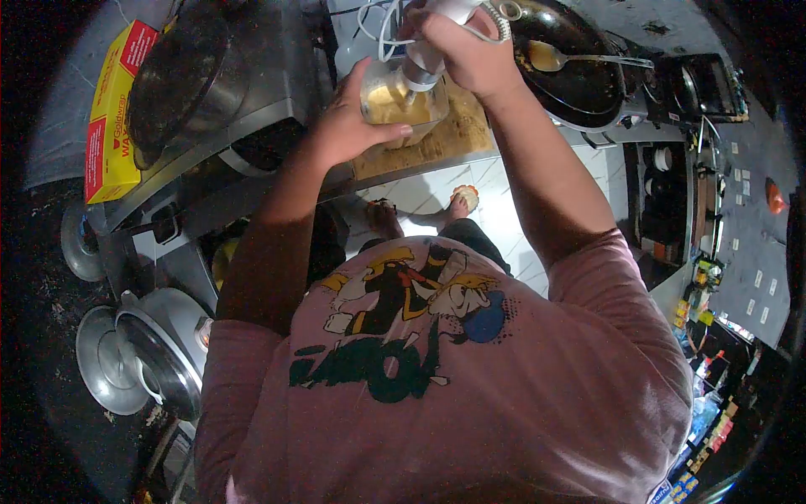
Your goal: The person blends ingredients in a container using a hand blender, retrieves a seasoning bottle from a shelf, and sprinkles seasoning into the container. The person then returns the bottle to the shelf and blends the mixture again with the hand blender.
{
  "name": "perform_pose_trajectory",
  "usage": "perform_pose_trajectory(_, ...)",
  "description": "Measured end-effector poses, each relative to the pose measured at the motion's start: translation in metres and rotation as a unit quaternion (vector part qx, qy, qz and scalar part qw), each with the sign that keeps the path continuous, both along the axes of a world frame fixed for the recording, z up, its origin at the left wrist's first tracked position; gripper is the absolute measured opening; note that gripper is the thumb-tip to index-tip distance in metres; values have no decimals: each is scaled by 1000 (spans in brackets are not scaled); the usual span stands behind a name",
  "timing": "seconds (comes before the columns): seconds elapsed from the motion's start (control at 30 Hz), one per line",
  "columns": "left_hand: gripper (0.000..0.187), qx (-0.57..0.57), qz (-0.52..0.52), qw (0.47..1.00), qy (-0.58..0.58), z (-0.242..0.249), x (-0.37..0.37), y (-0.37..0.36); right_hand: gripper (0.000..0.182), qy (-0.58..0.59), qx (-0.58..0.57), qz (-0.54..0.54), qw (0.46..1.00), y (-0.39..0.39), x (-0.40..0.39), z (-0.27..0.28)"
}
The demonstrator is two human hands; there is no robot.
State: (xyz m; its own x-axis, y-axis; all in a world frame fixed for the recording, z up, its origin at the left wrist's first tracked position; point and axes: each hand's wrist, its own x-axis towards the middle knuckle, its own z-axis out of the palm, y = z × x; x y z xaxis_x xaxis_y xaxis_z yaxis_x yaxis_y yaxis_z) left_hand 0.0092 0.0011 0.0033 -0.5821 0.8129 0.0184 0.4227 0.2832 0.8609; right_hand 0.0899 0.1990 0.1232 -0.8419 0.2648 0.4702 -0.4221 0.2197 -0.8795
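Observation:
My right hand [472, 52] is wrapped round the white handle of an immersion blender [425, 60] at the top of the view. The blender's shaft reaches down into a clear container [430, 128] with a pale yellow mixture [390, 105] inside. On the container's left side, my left hand [348, 122] grips the wall, its thumb lying across the near side. Beneath the container is a wooden board [467, 126]. A white coiled cord [506, 25] loops beside my right hand. The blender's lower end is hard to make out through the mixture.
To the right, a dark wok [579, 97] holds a metal spoon [588, 60] with something yellowish in its bowl. A yellow and red wax paper box [117, 118] and a large dark pan [180, 84] stand left. Metal lids and pots [109, 361] are lower left.

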Motion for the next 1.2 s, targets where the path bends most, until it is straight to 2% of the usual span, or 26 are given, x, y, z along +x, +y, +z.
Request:
perform_pose_trajectory(0.23,127,-12,1,1000,4,0,0,0,9,-27,-45,10,999,-6,-1,5)
perform_pose_trajectory(0.67,130,-29,13,999,21,-2,0,-1,11,-4,-14,31,999,-8,-10,3)
perform_pose_trajectory(0.77,129,-34,15,999,32,-3,-1,-2,11,-34,-72,52,995,-11,-13,2)
perform_pose_trajectory(0.87,128,-37,19,998,43,-2,0,-2,13,-26,-48,39,998,-13,-21,-7)
perform_pose_trajectory(0.93,127,-39,15,998,49,-2,-1,-2,15,11,31,43,999,-13,-28,-23)
perform_pose_trajectory(0.97,127,-41,16,998,48,-4,-2,-2,16,19,32,31,999,-16,-28,-30)
perform_pose_trajectory(1.07,126,-35,11,998,50,-4,-3,-2,13,-32,62,51,996,-14,-27,-43)
perform_pose_trajectory(1.1,126,-46,8,999,26,-3,-3,-3,11,10,131,17,991,-12,-28,-47)
perform_pose_trajectory(1.13,125,-57,7,998,1,-1,-3,-4,11,10,131,18,991,-9,-24,-44)
perform_pose_trajectory(1.2,125,-37,9,999,-5,-7,-3,-3,9,-124,-4,56,991,-2,-12,-37)
